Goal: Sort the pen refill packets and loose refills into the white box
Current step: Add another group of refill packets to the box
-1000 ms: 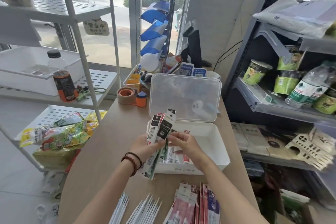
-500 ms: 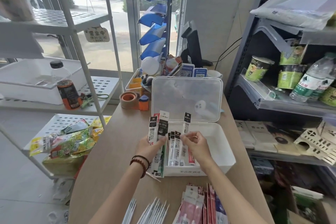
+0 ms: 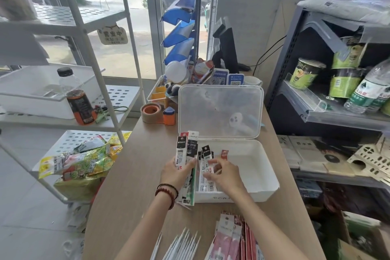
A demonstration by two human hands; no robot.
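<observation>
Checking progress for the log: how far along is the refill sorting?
Early. Done: a few black-topped refill packets stand at the left end of the open white plastic box, where the right hand is arranging them. In hand: the left hand holds a packet bundle. Left: pink and red packets and loose white refills on the table.

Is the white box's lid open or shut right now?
Open: the clear lid stands upright behind the white box.

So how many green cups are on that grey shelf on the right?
3 green cups: one at the left, one upper stacked over a lower one. Another may be hidden at the frame's right edge.
</observation>
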